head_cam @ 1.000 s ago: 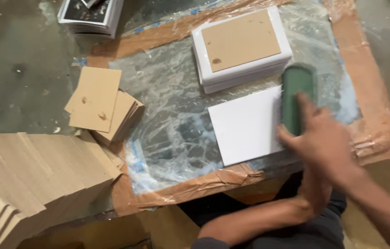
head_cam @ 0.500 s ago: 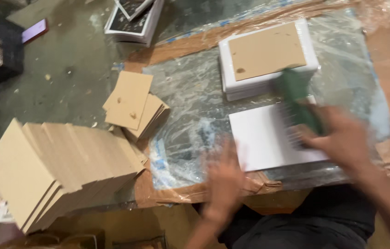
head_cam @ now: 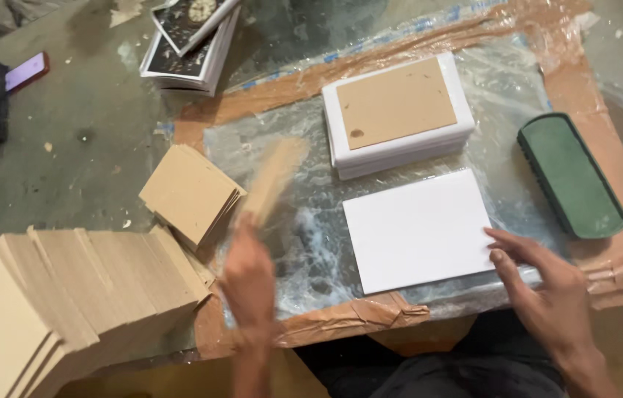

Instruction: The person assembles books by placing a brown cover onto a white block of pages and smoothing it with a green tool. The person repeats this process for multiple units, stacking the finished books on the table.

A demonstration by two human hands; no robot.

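Head view of a work board [head_cam: 592, 81] wrapped in brown tape and clear plastic film. The left hand [head_cam: 251, 287], blurred by motion, is closed around the lower end of a tan cardboard piece [head_cam: 271, 177]; the piece rises out of the grip toward 1 o'clock, and blur hides how its far end sits over the film. The right hand [head_cam: 551, 291] lies open with fingers spread and grips nothing; its fingertips [head_cam: 494, 234] touch the right edge of a white sheet [head_cam: 418, 230] lying flat on the film at 10 o'clock from that hand. A stack of white sheets [head_cam: 400, 147] topped with a tan card [head_cam: 396, 102] stands just beyond the single sheet, at 12 o'clock from it. A green oblong pad [head_cam: 569, 173] lies at 1 o'clock from the right hand, apart from it. A small pile of tan cards [head_cam: 190, 191] sits at 11 o'clock from the left hand, and a large fanned row of tan cards [head_cam: 68, 295] at its 9 o'clock.
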